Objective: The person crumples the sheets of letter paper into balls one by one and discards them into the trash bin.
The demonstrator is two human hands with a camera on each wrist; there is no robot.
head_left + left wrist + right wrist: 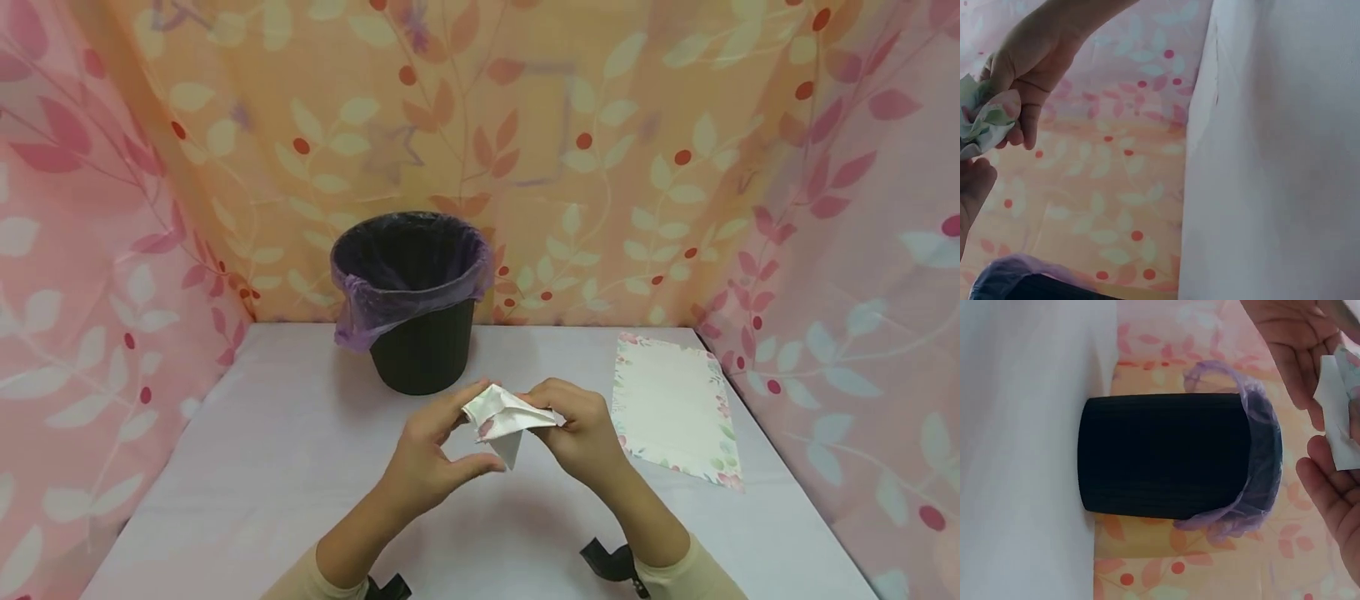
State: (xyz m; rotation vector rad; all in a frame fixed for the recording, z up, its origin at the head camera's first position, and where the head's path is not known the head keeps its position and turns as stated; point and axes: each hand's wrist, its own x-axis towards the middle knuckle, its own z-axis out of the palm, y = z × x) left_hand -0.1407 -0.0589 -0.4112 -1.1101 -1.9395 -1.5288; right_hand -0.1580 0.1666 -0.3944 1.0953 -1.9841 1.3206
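Note:
A crumpled sheet of paper (508, 421) with a floral edge is held above the white table (262, 467), in front of the bin. My left hand (480, 429) cups it from the left, fingers on top and thumb underneath. From the right, my right hand (558, 417) pinches it with curled fingers. In the left wrist view the paper (985, 122) shows at the left edge in the right hand's fingers (1025, 119). The right wrist view catches the paper's white corner (1335, 409) between both hands.
A black bin (422, 350) with a purple liner (360, 321) stands at the back of the table, just beyond my hands. A flat sheet with a floral border (675, 408) lies to the right. Patterned fabric walls (112, 250) close in three sides.

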